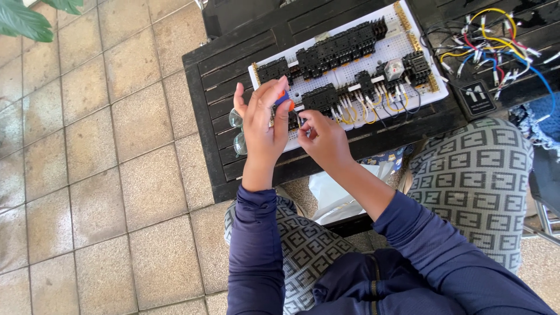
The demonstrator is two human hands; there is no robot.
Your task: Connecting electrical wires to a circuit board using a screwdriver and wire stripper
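We hold a small orange and blue tool (282, 98) in our left hand (263, 125), fingers closed around it. Our right hand (324, 139) pinches a thin wire (300, 122) at the near edge of the white board (350, 70) on the dark counter (221, 87).

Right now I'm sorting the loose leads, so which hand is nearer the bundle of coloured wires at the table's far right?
The right hand. It works at the white board's near edge, well short of the coloured wires; the left hand, gripping a small orange-and-blue tool, is farther away.
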